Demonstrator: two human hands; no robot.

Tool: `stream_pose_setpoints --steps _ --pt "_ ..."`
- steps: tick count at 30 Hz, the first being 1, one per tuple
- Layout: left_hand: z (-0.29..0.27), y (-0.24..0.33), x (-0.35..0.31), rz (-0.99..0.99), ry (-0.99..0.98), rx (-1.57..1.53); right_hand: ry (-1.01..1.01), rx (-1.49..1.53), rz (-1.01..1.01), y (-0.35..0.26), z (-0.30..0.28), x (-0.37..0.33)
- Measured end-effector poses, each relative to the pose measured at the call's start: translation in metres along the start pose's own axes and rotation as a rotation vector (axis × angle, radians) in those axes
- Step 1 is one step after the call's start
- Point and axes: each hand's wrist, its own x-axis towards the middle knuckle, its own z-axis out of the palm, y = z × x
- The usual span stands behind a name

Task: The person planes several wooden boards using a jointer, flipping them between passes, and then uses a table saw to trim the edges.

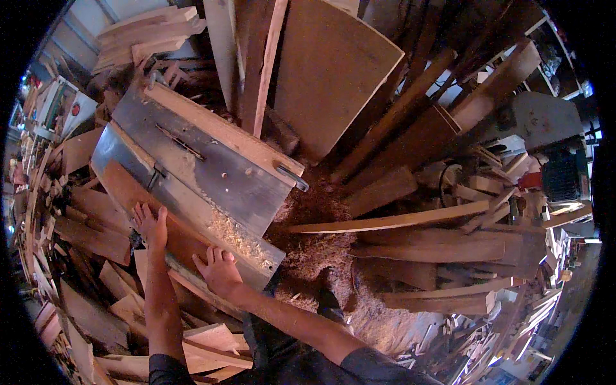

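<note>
A long reddish-brown board (pixel 126 181) lies along the near side of a metal-topped woodworking machine (pixel 263 208), slanting from upper left to lower right. My left hand (pixel 151 228) rests on the board around its middle, fingers spread and pointing away. Further down the same board, my right hand (pixel 221 274) presses on it with the fingers apart and a little bent. Pale wood shavings (pixel 232 236) are heaped on the metal beside the right hand. A dark slot (pixel 179 141) shows in the machine's top, and a wooden fence strip (pixel 218 131) runs along its far side.
Stacked boards (pixel 147 32) stand at the far left, and a large brown panel (pixel 333 70) leans at the back. Sawdust (pixel 314 256) covers the floor right of the machine. A long plank (pixel 391 218) and several offcuts lie further right. Loose timber (pixel 212 346) lies near my left forearm.
</note>
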Motion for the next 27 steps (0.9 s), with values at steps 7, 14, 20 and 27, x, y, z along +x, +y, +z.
stream_pose_setpoints --steps 7,14,20,27 --pt "-0.012 0.011 0.011 -0.027 -0.006 -0.076 0.031 -0.097 0.034 -0.004 0.008 0.02" --pt "-0.007 -0.001 0.031 0.012 0.084 -0.089 0.025 -0.089 0.034 -0.01 -0.002 0.042" --pt "-0.009 -0.006 0.042 -0.016 0.097 -0.196 0.014 -0.075 0.049 -0.02 -0.007 0.058" --pt "0.001 -0.008 0.06 -0.034 0.072 -0.23 -0.018 -0.075 0.067 -0.022 -0.021 0.073"
